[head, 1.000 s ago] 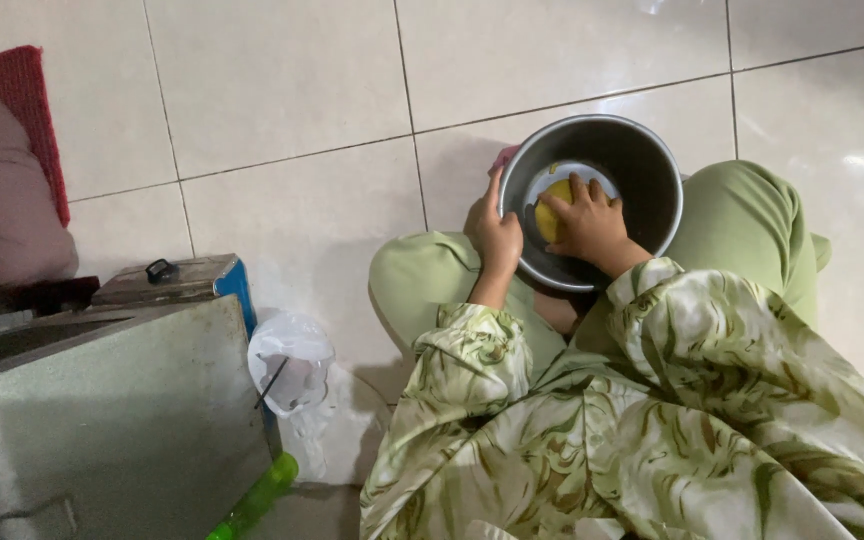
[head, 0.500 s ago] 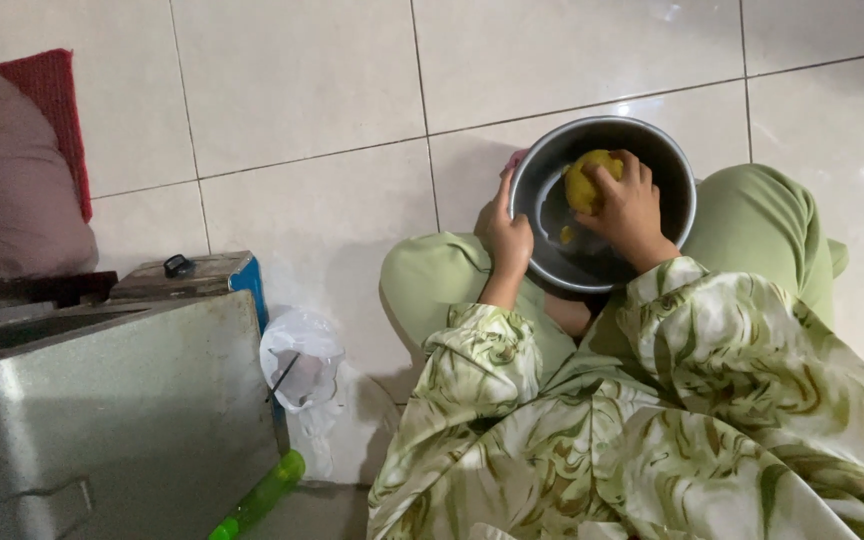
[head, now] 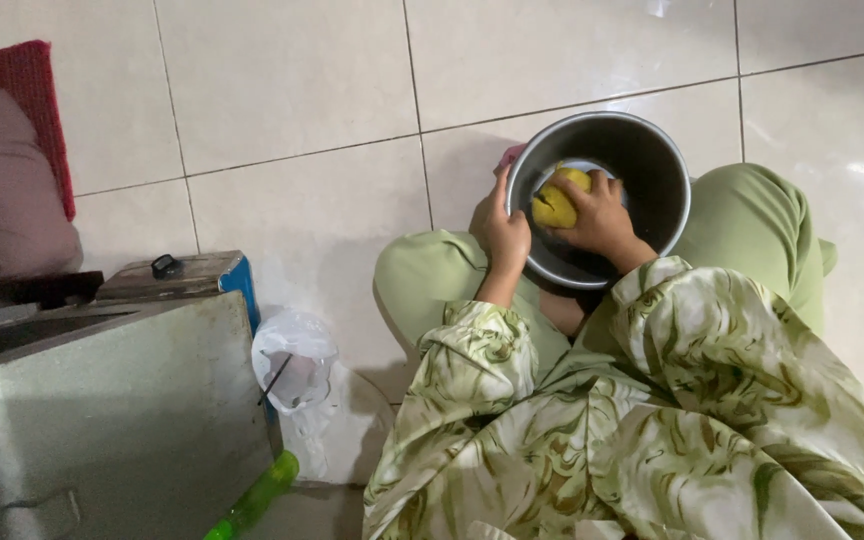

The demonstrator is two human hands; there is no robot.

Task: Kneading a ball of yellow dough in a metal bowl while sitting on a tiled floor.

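White tiled floor (head: 292, 110). One steel pot (head: 652, 160): left hand (head: 505, 235) gripped its rim, right hand (head: 597, 215) fingers clamped one yellow, probably sponge (head: 555, 203).

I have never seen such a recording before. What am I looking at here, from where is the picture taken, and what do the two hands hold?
There is no machine: a person sits on a tiled floor, and a camera worn on the head looks down at the hands. The left hand grips the rim of a round metal pot resting between the knees. The right hand is inside the pot, pressing a yellow sponge against its wall. Nearby on the left lie a thin plastic bag and a grey metal box.
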